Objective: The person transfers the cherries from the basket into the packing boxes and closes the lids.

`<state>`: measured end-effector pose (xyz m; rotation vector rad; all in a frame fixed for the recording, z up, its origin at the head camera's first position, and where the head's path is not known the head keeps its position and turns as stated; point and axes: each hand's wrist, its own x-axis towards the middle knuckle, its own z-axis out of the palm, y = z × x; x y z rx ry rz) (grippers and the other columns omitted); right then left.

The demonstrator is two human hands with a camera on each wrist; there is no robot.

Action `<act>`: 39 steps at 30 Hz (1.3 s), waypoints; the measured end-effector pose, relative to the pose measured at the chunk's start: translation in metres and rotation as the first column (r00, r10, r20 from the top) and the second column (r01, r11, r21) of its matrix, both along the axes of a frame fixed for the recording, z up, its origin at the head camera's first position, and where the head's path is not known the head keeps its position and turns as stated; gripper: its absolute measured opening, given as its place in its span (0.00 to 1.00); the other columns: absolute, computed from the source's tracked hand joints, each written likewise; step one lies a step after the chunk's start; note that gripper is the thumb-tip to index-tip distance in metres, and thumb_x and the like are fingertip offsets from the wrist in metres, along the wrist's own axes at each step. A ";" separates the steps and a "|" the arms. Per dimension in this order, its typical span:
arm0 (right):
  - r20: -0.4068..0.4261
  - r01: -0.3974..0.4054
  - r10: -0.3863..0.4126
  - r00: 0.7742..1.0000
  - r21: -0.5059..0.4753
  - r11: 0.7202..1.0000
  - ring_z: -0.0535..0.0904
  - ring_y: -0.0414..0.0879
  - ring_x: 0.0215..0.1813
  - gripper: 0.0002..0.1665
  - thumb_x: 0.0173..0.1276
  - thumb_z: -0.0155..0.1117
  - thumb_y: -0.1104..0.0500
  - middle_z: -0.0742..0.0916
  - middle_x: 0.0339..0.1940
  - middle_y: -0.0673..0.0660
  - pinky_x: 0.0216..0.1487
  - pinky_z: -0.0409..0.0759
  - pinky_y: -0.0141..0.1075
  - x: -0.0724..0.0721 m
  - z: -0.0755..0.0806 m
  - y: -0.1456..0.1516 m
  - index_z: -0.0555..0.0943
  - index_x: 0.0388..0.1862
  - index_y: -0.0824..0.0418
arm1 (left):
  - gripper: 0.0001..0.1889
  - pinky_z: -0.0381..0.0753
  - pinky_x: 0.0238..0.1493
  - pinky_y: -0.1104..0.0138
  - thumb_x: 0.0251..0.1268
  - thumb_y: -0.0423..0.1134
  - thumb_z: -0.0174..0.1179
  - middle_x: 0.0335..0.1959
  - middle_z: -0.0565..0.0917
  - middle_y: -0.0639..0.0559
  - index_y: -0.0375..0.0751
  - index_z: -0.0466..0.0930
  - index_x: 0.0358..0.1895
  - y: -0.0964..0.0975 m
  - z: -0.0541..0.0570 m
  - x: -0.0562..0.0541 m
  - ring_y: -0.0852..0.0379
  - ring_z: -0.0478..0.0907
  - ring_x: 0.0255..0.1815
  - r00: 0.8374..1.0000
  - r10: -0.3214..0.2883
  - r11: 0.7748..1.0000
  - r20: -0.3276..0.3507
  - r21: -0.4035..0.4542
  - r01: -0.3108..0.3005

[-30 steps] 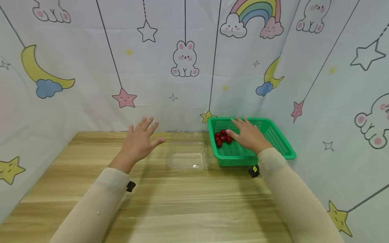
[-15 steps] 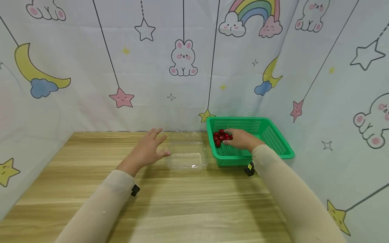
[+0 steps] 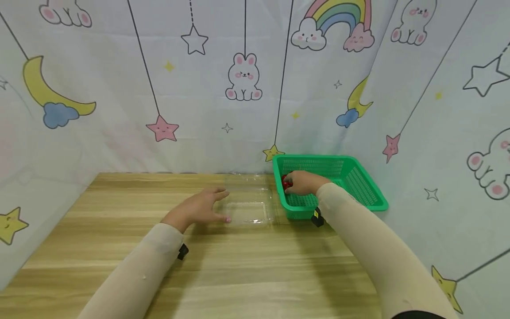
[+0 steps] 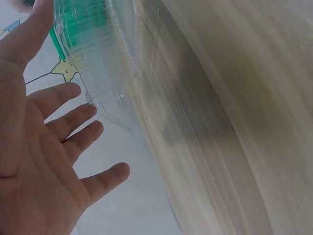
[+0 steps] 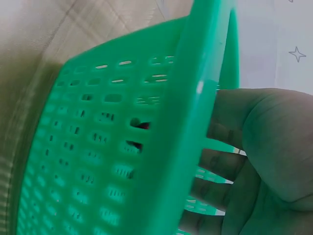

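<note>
My right hand (image 3: pixel 306 182) reaches down into a green plastic basket (image 3: pixel 336 208), its fingers bent at several dark red cherries (image 3: pixel 285 180) by the basket's left wall. The hand covers most of the cherries. Its fingertips are hidden behind the rim in the right wrist view, so a hold on a cherry cannot be made out. My left hand (image 3: pixel 199 207) is spread beside a clear plastic box (image 3: pixel 249 212), thumb and fingers apart at its left side. In the left wrist view the palm (image 4: pixel 36 161) holds nothing. Whether the thumb touches the box is unclear.
The box stands immediately left of the basket on a wood-grain table (image 3: pixel 239 266). A white curtain (image 3: pixel 199 97) printed with bunnies, stars and moons hangs behind the table and along its right side.
My right hand has lowered into the basket and moved left to the cherries, fingers bending. My left hand has come down and rightward to the clear box's left side.
</note>
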<state>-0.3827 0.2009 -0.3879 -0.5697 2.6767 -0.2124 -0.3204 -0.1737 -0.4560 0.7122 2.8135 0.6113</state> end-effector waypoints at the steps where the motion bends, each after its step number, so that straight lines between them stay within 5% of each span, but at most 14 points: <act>1: 0.001 -0.013 0.013 1.000 0.010 1.000 0.77 0.66 0.84 0.34 0.91 0.63 0.51 0.81 0.83 0.67 0.82 0.80 0.61 -0.001 0.000 -0.001 0.74 0.86 0.66 | 0.55 0.64 0.89 0.33 0.70 0.65 0.78 0.93 0.61 0.37 0.42 0.65 0.91 0.000 -0.001 0.000 0.29 0.59 0.93 1.000 -0.001 1.000 0.003 -0.001 0.001; 5: 0.000 -0.053 0.053 0.999 0.034 0.998 0.82 0.64 0.79 0.27 0.90 0.63 0.55 0.85 0.79 0.67 0.78 0.84 0.58 -0.009 0.006 -0.004 0.82 0.79 0.67 | 0.57 0.66 0.89 0.34 0.67 0.68 0.79 0.93 0.63 0.39 0.44 0.65 0.91 0.000 -0.001 0.001 0.31 0.61 0.93 1.000 0.005 1.000 -0.004 -0.013 -0.005; 8: 0.000 -0.061 0.061 0.998 0.037 0.997 0.92 0.56 0.57 0.19 0.89 0.66 0.57 0.93 0.63 0.65 0.65 0.91 0.51 -0.018 0.012 -0.005 0.91 0.66 0.66 | 0.59 0.67 0.88 0.34 0.65 0.70 0.80 0.93 0.63 0.41 0.45 0.64 0.92 0.001 0.001 0.002 0.33 0.62 0.93 1.000 0.015 1.000 0.003 -0.018 -0.015; 11: 0.014 -0.057 0.057 0.998 0.043 0.997 0.84 0.46 0.34 0.14 0.88 0.67 0.57 0.94 0.40 0.59 0.46 0.87 0.43 -0.029 0.015 -0.007 0.95 0.53 0.65 | 0.60 0.67 0.88 0.33 0.64 0.70 0.80 0.93 0.63 0.42 0.46 0.64 0.92 0.003 0.003 0.002 0.33 0.62 0.92 1.000 0.017 0.999 0.015 -0.028 -0.016; 14: 0.047 -0.047 0.044 0.998 0.061 0.997 0.77 0.43 0.27 0.14 0.86 0.69 0.57 0.89 0.26 0.53 0.36 0.80 0.39 -0.041 0.014 -0.009 0.97 0.45 0.62 | 0.61 0.67 0.89 0.35 0.63 0.70 0.80 0.94 0.62 0.41 0.44 0.63 0.92 0.006 0.006 0.002 0.33 0.62 0.93 1.000 0.013 0.999 0.028 -0.047 -0.012; 17: 0.080 -0.042 0.035 0.996 0.090 0.995 0.82 0.43 0.29 0.14 0.84 0.71 0.57 0.93 0.27 0.54 0.35 0.79 0.38 -0.050 0.010 -0.011 0.97 0.43 0.63 | 0.62 0.68 0.88 0.36 0.62 0.70 0.81 0.93 0.63 0.41 0.42 0.62 0.92 0.009 0.009 0.001 0.34 0.63 0.92 0.999 0.002 0.997 0.042 -0.073 0.001; 23: 0.108 0.012 -0.029 0.994 0.154 0.988 0.94 0.47 0.41 0.13 0.83 0.73 0.54 0.98 0.45 0.61 0.41 0.84 0.38 -0.062 0.001 -0.016 0.95 0.39 0.59 | 0.62 0.73 0.85 0.37 0.62 0.69 0.81 0.91 0.65 0.43 0.41 0.64 0.91 0.014 0.015 -0.002 0.35 0.67 0.90 0.999 -0.007 0.993 0.049 -0.117 0.012; 30: 0.124 0.075 -0.096 0.988 0.162 0.984 0.85 0.43 0.28 0.12 0.79 0.76 0.55 0.95 0.33 0.54 0.33 0.83 0.37 -0.070 -0.011 -0.020 0.95 0.33 0.56 | 0.62 0.76 0.83 0.37 0.60 0.69 0.83 0.88 0.68 0.41 0.40 0.66 0.90 0.018 0.018 -0.007 0.36 0.70 0.88 0.998 -0.005 0.990 0.056 -0.140 0.013; 39: 0.143 0.061 -0.084 0.986 0.158 0.986 0.80 0.43 0.27 0.14 0.78 0.79 0.54 0.94 0.30 0.53 0.31 0.80 0.38 -0.085 -0.024 -0.021 0.95 0.29 0.55 | 0.62 0.77 0.82 0.37 0.59 0.65 0.86 0.87 0.68 0.41 0.41 0.65 0.91 0.021 0.021 -0.015 0.35 0.71 0.86 0.996 -0.006 0.989 0.092 -0.145 0.020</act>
